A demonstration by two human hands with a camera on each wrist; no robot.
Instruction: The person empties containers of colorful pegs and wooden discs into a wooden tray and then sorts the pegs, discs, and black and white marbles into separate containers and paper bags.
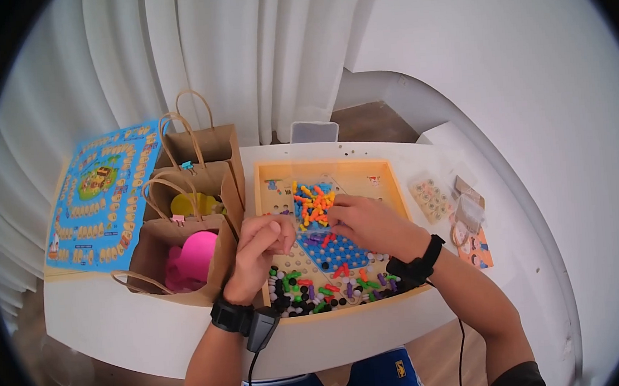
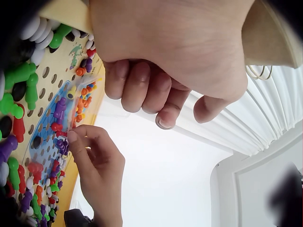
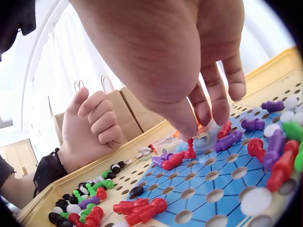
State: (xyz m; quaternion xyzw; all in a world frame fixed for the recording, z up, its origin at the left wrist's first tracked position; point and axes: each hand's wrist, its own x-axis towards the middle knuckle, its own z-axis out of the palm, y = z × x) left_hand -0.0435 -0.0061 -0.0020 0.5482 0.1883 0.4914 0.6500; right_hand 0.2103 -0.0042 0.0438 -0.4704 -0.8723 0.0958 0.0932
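Observation:
My right hand [image 1: 369, 225] reaches over the wooden game board [image 1: 397, 183], thumb and fingertips low at a clear plastic box. In the right wrist view, its thumb meets the top of a red peg-shaped pawn [image 3: 190, 149], pinched upright beside the box. Orange, yellow and blue pawns [image 1: 314, 205] fill that box. Around it, red and purple pawns [image 3: 229, 141] lie on the blue star grid [image 3: 201, 172]. My left hand [image 1: 264, 240] hovers above the board's left side, fingers loosely curled with nothing seen in them.
Black and white round pieces mixed with pawns [image 1: 295, 294] line the board's near edge. Brown paper bags [image 1: 227, 191] stand left, one holding a pink item [image 1: 200, 252]. A blue printed game board [image 1: 102, 200] leans behind them. Small packets [image 1: 469, 214] lie right.

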